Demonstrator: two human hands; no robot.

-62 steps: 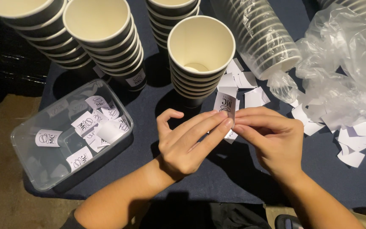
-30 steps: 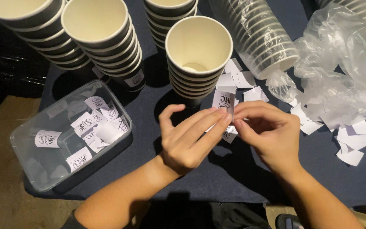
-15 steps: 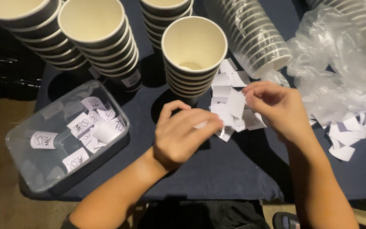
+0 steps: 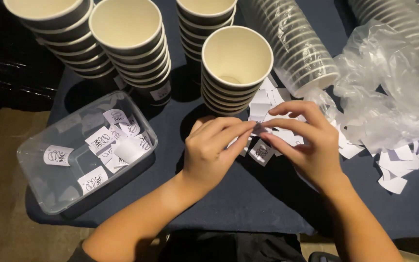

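Observation:
My left hand [image 4: 215,148] and my right hand [image 4: 304,140] meet fingertip to fingertip over the dark table, pinching one small white sticker [image 4: 258,127] between them. Just below the fingers lies another printed sticker [image 4: 261,152] among a loose pile of white paper slips [image 4: 277,136]. A stack of dark paper cups [image 4: 236,70] with a cream inside stands right behind the hands.
A clear plastic tub [image 4: 40,179] with several printed stickers sits at the left. More cup stacks [image 4: 132,43] stand at the back, a sleeve of cups [image 4: 292,43] lies on its side. Crumpled clear plastic wrap [image 4: 394,92] and paper scraps [image 4: 403,165] fill the right.
My right hand reached out to the slip pile half a second ago and has come back to my left hand with a sticker between the fingertips.

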